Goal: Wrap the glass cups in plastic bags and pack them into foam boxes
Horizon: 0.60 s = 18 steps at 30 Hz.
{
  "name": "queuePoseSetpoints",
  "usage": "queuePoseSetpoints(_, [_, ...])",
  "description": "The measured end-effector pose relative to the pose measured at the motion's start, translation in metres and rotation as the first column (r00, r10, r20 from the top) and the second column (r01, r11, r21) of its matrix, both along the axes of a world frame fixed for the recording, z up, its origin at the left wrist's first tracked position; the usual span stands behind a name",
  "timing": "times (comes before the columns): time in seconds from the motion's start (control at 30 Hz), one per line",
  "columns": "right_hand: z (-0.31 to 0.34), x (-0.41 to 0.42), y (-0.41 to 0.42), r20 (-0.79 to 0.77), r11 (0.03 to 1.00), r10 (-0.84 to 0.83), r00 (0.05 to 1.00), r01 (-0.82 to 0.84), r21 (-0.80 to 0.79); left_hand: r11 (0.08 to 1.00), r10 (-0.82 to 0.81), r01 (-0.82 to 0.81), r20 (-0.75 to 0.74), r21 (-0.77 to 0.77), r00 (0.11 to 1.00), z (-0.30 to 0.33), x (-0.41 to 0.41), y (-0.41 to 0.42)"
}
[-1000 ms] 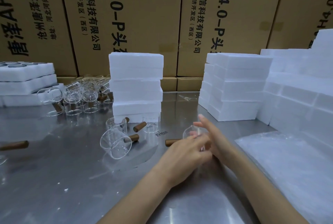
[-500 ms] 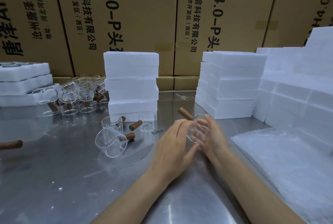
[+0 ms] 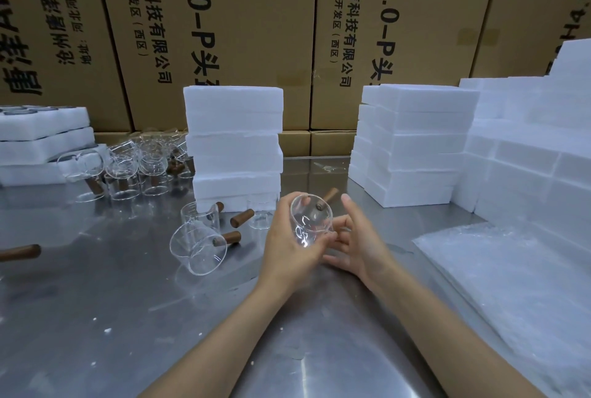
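I hold a glass cup (image 3: 309, 221) above the middle of the desk (image 3: 96, 317), tilted, its wooden handle (image 3: 330, 195) pointing away from me. My left hand (image 3: 287, 253) has its grip curled round the cup's side; my right hand (image 3: 358, 244) is beside it, fingers loosely spread, fingertips touching the glass. Toward the left, three more cups (image 3: 200, 245) lie near a stack of foam boxes (image 3: 235, 148). Plastic bags (image 3: 511, 285) lie flat at the right edge, below more foam stacks (image 3: 412, 148).
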State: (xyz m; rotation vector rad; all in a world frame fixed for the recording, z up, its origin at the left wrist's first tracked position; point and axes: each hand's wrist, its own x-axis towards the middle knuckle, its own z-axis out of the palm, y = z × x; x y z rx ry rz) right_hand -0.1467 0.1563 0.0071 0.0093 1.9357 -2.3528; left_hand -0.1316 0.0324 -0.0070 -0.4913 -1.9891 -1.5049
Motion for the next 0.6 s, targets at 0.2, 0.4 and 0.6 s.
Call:
queuePoseSetpoints(0.2, [0.0053,-0.0057,0.0084,-0.049,0.99,-0.124,0.991,0.127,0.067,0.992,-0.007,0.011,0.033,-0.123,0.999,-0.0002,0.0001,-0.0014])
queuePoseSetpoints(0.4, [0.002,-0.0048,0.0079,-0.039,0.99,-0.134,0.99,0.132,-0.055,0.977,-0.041,0.061,0.1,-0.206,0.994,-0.0026,-0.003,-0.0049])
queuePoseSetpoints(0.6, [0.0022,-0.0012,0.0106,-0.029,0.984,-0.131,0.991,0.126,-0.126,0.987,-0.105,0.124,0.173,-0.104,0.979,-0.0039,-0.0064,-0.0062])
